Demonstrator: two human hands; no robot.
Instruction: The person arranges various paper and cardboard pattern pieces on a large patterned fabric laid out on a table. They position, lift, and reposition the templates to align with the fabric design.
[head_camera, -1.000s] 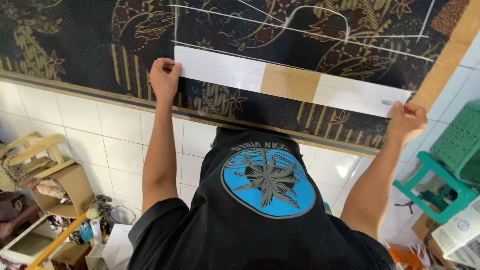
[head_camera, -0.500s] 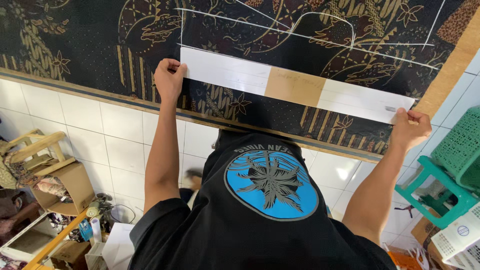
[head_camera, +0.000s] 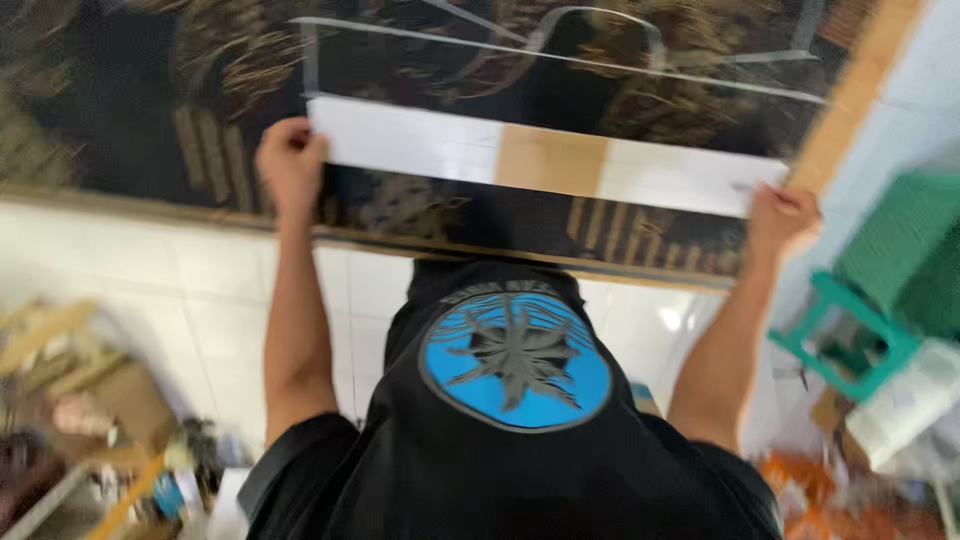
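A long white paper strip (head_camera: 410, 145) with a brown taped middle section lies across dark patterned fabric (head_camera: 150, 120) that carries white chalk outlines. My left hand (head_camera: 290, 162) is closed on the strip's left end. At the far right end, my right hand (head_camera: 785, 215) grips the strip near the fabric's lower border. Both arms reach forward over my black shirt with its round blue emblem (head_camera: 515, 360). The frame is blurred.
The fabric lies on a wooden-edged table (head_camera: 850, 100). Below it is a white tiled floor (head_camera: 130, 270). A green plastic stool (head_camera: 850, 330) stands at the right, and cardboard boxes and clutter (head_camera: 100, 420) sit at the lower left.
The view has shifted and blurred. Both hands remain on the ends of the strip, which keeps about the same place on the fabric.
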